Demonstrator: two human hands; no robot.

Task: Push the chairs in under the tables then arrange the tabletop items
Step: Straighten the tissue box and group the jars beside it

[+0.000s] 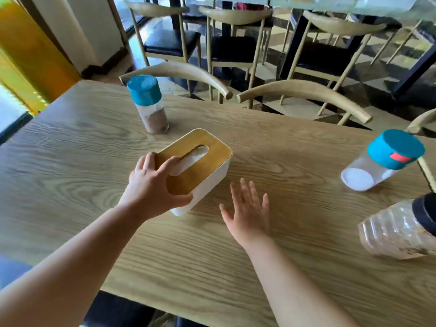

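Wooden-lidded tissue box (200, 166), long axis toward one o'clock, sits gripped under my left hand (153, 185); my right hand (250, 208) hovers spread, empty, at four o'clock.

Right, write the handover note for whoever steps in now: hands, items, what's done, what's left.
Left hand grips the near end of the tissue box, mid-table. Right hand is open, fingers spread beside the box, holding nothing.
Brown-filled blue-lidded jar stands behind the box. White-filled blue-lidded jar and dark-capped plastic jar sit apart at the right edge.
Done: the two far-side chairs look pushed in.
Left: place the box, gather the three jars around it.
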